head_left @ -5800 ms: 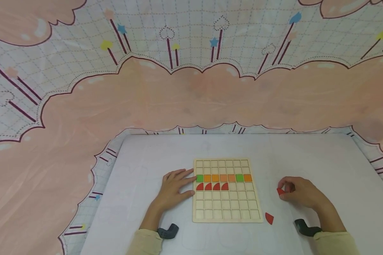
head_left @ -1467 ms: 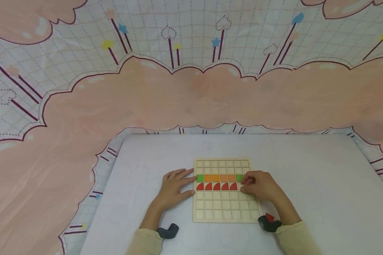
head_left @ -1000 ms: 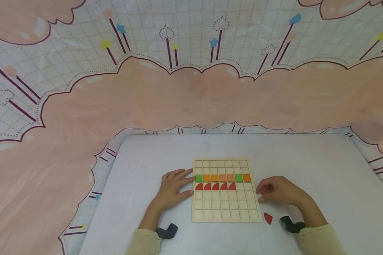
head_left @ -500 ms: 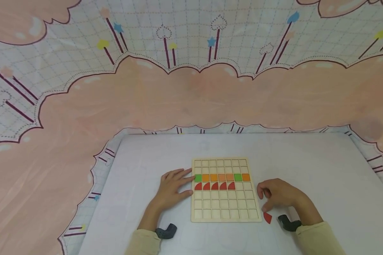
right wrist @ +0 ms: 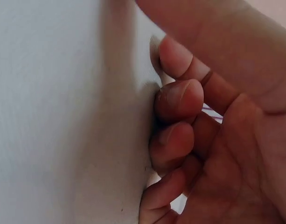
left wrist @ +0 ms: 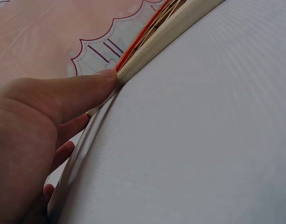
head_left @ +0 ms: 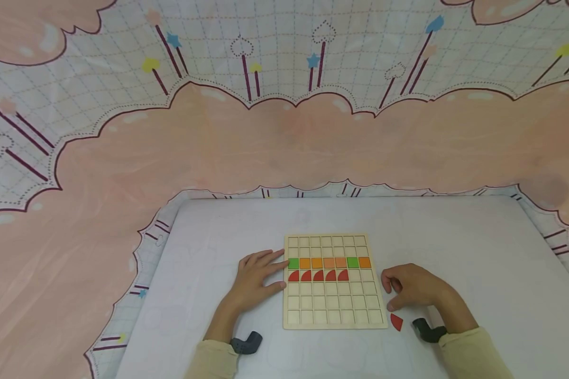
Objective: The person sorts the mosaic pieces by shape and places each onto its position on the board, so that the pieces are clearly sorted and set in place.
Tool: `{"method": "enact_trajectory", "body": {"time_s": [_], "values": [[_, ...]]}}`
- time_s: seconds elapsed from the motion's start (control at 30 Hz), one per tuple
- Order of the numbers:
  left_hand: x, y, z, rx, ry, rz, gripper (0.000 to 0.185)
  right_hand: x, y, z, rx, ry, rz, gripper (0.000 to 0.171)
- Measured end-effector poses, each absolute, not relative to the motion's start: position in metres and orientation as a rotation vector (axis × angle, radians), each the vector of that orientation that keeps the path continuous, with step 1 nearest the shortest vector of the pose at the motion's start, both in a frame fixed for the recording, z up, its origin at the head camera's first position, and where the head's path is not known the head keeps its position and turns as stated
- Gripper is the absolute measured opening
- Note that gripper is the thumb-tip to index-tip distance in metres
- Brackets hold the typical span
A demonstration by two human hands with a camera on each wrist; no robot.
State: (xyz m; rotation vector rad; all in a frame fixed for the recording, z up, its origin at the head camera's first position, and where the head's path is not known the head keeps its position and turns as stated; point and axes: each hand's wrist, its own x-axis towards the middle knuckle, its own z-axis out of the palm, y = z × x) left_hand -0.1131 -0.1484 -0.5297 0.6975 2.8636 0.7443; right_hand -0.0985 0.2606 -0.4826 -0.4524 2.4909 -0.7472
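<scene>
A pale wooden grid board (head_left: 334, 319) lies on the white table. One row holds green and orange square tiles (head_left: 316, 263); the row below has several red quarter-circle pieces (head_left: 318, 276) from the left. My left hand (head_left: 256, 281) lies flat at the board's left edge, fingers spread, with fingertips against it. In the left wrist view the thumb (left wrist: 91, 91) touches the board's side. By the right edge, my right hand (head_left: 414, 287) has loosely bent fingers (right wrist: 180, 100) and holds nothing. A loose red quarter-circle piece (head_left: 396, 322) lies just below its thumb.
The white table (head_left: 227, 221) extends around the board on all sides. A patterned pink cloth (head_left: 284, 142) is behind and to the left. Dark bent devices are on the left wrist (head_left: 246, 343) and right wrist (head_left: 429, 331).
The right hand has set another red quarter-circle piece into the row, then drawn back to the right, beside the loose piece. The left hand has stayed at the board's edge.
</scene>
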Motion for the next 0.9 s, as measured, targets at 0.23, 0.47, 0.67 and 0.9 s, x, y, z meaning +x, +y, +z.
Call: {"method": "enact_trajectory", "body": {"time_s": [0.23,0.47,0.67,0.9], "values": [[-0.114,-0.148,-0.531,0.693,2.864,0.740,0.056,-0.098,0.260,-0.481,-0.399,2.467,-0.729,0.049],[-0.114,-0.148,-0.531,0.693,2.859,0.744,0.057,-0.100,0.267,-0.481,-0.441,2.463,-0.787,0.037],[-0.115,-0.148,-0.532,0.689,2.855,0.754,0.057,-0.104,0.277,-0.487,-0.456,2.505,-0.877,0.022],[-0.114,-0.148,-0.530,0.697,2.864,0.751,0.056,-0.104,0.276,-0.487,-0.398,2.465,-0.898,0.034]]}}
